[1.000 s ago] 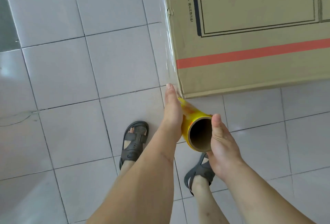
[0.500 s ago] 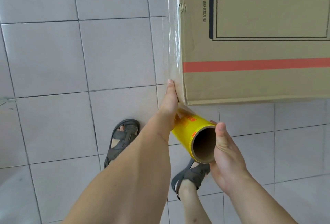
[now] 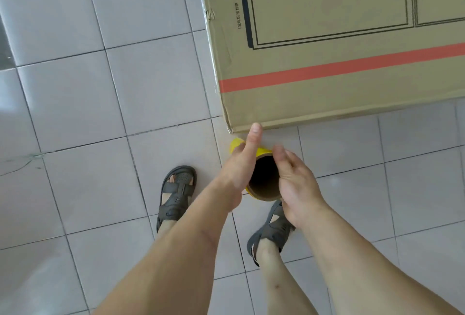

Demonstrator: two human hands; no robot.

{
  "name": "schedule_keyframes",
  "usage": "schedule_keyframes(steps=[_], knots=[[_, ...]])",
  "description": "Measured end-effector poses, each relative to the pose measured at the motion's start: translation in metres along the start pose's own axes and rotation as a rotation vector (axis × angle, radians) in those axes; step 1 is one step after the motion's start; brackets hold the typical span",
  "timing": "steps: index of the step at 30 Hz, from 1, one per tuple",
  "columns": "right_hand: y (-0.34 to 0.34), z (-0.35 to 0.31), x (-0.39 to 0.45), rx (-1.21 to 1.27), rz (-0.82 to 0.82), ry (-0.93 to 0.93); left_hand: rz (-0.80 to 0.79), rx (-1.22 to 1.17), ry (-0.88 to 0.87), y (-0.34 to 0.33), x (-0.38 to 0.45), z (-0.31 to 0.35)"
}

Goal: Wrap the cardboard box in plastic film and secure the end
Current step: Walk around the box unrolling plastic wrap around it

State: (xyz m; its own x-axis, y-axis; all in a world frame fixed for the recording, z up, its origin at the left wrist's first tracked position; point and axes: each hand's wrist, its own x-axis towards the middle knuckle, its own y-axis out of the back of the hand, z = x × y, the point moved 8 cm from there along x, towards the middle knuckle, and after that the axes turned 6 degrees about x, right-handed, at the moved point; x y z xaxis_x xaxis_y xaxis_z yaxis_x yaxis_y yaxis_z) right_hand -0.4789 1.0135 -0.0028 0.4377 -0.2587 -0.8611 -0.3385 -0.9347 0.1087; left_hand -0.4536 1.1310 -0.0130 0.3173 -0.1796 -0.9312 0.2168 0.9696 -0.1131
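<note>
Down at the near corner of the big brown cardboard box with the orange stripe [image 3: 339, 68], standing on the pale tiled floor [image 3: 75, 113], and here's the yellow roll of plastic film on its brown cardboard core [image 3: 263, 176], held just below that corner, open end facing up at the camera. The left hand [image 3: 239, 164] is cupped against the roll's left side, thumb pointing straight up and almost touching the box's bottom edge. The right hand [image 3: 294, 181] cradles the roll's right side, fingers loosely curled round the rim, thumb resting along the top.

The roll looks light and rigid; that cardboard tube gives a firm purchase, and a hand on each side, as here, should let it spin and pay out. The film itself will likely be thin, stretchy and clingy, quick to bunch or tear if yanked, so steady tension is the call. A faint sheen runs down the box's left edge, possibly film already there; hard to be sure. The box looks bulky and stiff, best left standing while the roll travels round it.
</note>
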Motion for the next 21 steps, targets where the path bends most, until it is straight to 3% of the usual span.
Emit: schedule_keyframes(steps=[7,12,16,18,21], knots=[[0.008,-0.032,0.013,-0.139,-0.080,0.030,0.065,0.044,0.030,-0.010,0.008,0.013],[0.020,-0.013,0.011,-0.023,-0.158,-0.064,0.237,0.206,-0.011,-0.013,0.011,0.018],[0.031,-0.024,0.012,-0.043,-0.141,-0.051,0.162,0.002,0.070,-0.028,0.008,0.003],[0.035,-0.034,0.015,-0.113,-0.133,-0.010,0.107,-0.020,0.090,-0.036,0.008,0.002],[0.039,-0.035,0.018,-0.155,-0.096,-0.021,0.173,0.056,0.111,-0.035,0.011,0.001]])
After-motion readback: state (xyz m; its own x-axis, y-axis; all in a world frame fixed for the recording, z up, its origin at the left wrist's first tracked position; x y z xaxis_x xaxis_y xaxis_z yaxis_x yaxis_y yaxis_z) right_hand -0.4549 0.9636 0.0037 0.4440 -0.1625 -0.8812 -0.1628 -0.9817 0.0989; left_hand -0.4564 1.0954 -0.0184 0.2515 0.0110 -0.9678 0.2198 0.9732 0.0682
